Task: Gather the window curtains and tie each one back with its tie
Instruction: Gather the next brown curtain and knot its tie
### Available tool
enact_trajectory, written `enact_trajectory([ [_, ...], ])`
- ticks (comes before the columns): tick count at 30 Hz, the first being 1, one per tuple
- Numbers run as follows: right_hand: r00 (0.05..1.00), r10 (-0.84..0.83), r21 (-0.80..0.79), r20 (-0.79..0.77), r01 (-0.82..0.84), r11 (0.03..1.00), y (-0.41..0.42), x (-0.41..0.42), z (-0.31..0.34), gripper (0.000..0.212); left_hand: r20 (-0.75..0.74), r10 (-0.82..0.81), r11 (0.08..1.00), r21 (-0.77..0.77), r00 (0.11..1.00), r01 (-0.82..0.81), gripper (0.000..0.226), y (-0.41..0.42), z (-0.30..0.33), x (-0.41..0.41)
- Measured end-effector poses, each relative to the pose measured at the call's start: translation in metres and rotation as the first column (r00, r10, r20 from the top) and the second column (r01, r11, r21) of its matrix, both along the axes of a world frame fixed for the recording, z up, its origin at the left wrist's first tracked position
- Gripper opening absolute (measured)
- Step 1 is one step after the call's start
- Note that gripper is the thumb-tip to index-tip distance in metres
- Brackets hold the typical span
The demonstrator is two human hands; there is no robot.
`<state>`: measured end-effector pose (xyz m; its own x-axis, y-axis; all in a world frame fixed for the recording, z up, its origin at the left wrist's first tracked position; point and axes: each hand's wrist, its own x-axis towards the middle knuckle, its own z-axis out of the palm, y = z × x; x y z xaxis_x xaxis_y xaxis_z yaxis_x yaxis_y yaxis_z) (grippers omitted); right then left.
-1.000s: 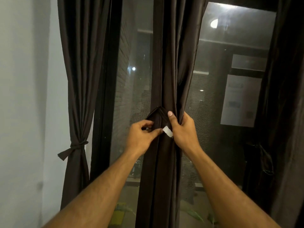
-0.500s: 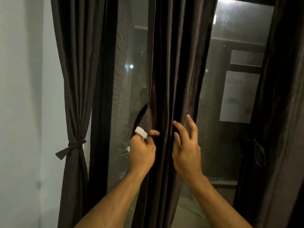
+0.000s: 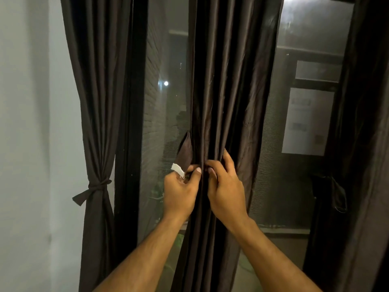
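At nine o'clock a dark brown pleated curtain (image 3: pixel 99 127) hangs tied by its knotted fabric band (image 3: pixel 95 187). At centre, the left hand (image 3: pixel 181 194) pinches a dark brown tie strip with a white tab end (image 3: pixel 184 158). Just at its three o'clock, the right hand (image 3: pixel 226 186) curls its fingers (image 3: pixel 228 160) round the gathered middle brown curtain (image 3: pixel 227 91).

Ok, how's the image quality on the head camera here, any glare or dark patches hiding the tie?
Head view: dim overall; bright glare on the window glass at top right; the dark brown middle curtain shows its folds clearly; the right-side curtain is nearly black; the left hand and the white-tipped brown fabric tie are sharp; vertical edges bow slightly.
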<state>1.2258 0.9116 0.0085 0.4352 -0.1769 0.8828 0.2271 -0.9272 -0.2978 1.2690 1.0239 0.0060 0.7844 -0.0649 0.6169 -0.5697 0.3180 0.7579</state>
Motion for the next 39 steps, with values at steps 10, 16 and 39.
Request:
enact_trajectory([
  [10,0.978,0.163,0.299,0.130,-0.195,0.934,-0.003,0.007,-0.005,0.020,0.114,0.257,0.961,0.070,0.960,-0.266,0.031,0.002,-0.009,0.010],
  [16,0.982,0.133,0.333,0.134,-0.171,0.927,-0.011,0.002,-0.005,0.016,0.099,0.371,0.923,0.075,0.924,-0.378,0.015,0.004,-0.017,0.019],
  [39,0.974,0.197,0.511,0.111,-0.226,0.829,0.002,-0.015,-0.003,0.035,0.128,0.268,0.952,0.115,0.955,-0.283,0.017,-0.002,-0.019,0.010],
])
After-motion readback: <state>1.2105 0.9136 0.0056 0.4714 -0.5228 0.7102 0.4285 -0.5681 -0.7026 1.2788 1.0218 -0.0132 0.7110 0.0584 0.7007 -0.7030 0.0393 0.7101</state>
